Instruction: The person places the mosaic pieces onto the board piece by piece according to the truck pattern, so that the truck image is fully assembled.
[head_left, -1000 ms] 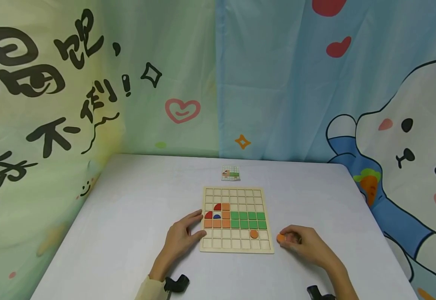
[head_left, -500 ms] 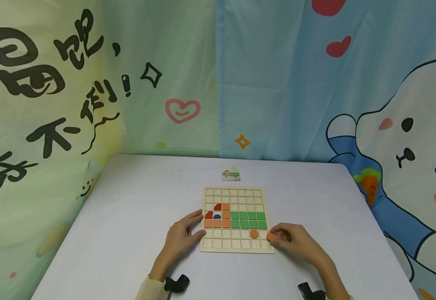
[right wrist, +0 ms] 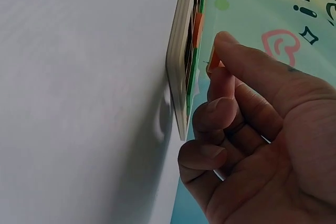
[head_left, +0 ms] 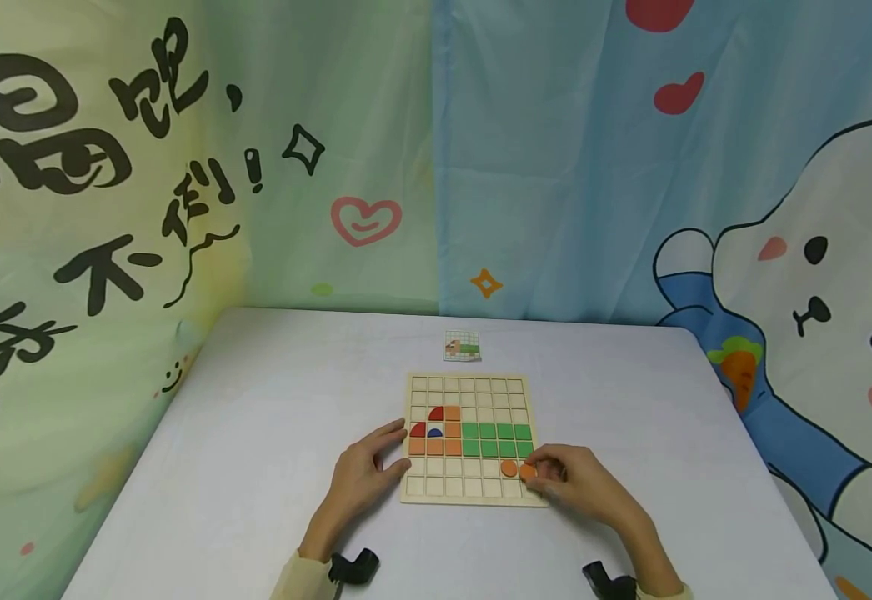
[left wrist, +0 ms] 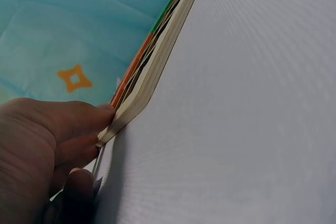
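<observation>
A wooden grid board (head_left: 466, 492) lies on the table with coloured pieces in its squares: red quarter-circles, a blue half-circle, orange squares, green squares (head_left: 496, 440) and an orange disc (head_left: 508, 468). My left hand (head_left: 364, 467) rests against the board's left edge, thumb and fingers spread apart. The left wrist view shows its fingertips at the board's corner (left wrist: 139, 100). Between thumb and fingertips my right hand (head_left: 582, 483) pinches a second orange disc (head_left: 528, 472), over the board's right side beside the first disc. In the right wrist view only the edge of the pinched disc (right wrist: 213, 61) shows.
A small card (head_left: 462, 346) with a printed coloured grid picture lies behind the board. The white-covered table (head_left: 293, 375) reaches back to a printed curtain (head_left: 541, 208). Black straps with devices sit on both wrists.
My right hand has carried the orange disc leftward from beside the board to over its right column, close to the other disc. The left hand has stayed at the board's edge.
</observation>
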Motion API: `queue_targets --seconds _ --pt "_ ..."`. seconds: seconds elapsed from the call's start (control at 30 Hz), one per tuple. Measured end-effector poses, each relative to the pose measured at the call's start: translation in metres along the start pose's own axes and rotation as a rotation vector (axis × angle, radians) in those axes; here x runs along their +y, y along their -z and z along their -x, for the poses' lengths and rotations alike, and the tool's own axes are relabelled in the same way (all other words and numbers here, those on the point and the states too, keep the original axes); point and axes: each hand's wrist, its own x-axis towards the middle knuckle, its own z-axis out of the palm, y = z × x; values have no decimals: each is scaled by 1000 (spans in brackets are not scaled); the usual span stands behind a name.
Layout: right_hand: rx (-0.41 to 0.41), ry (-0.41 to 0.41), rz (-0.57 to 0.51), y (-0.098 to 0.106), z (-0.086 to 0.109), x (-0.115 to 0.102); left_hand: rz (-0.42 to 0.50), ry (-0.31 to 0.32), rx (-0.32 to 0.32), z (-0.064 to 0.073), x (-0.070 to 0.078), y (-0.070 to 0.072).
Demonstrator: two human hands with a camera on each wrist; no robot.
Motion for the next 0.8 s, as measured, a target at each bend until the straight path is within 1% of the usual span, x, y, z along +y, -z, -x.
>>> queue_targets --seconds 0.13,0.2,0.33,0.43,0.6,0.8 --pt "-8 39 -4 -2 -3 -2 7 12 -2 0 0 0" --pt "-9 44 4 -4 -4 -2 7 19 -6 0 0 0" --pt "-19 26 16 -8 -9 -3 5 26 -8 0 0 0" --pt "-34 23 2 -11 -12 -6 3 28 -8 0 1 -1" --pt "-52 51 -23 -16 -16 -12 -1 21 -1 0 1 0" --pt "-57 55 -5 -24 -21 -18 -2 7 5 0 1 0"
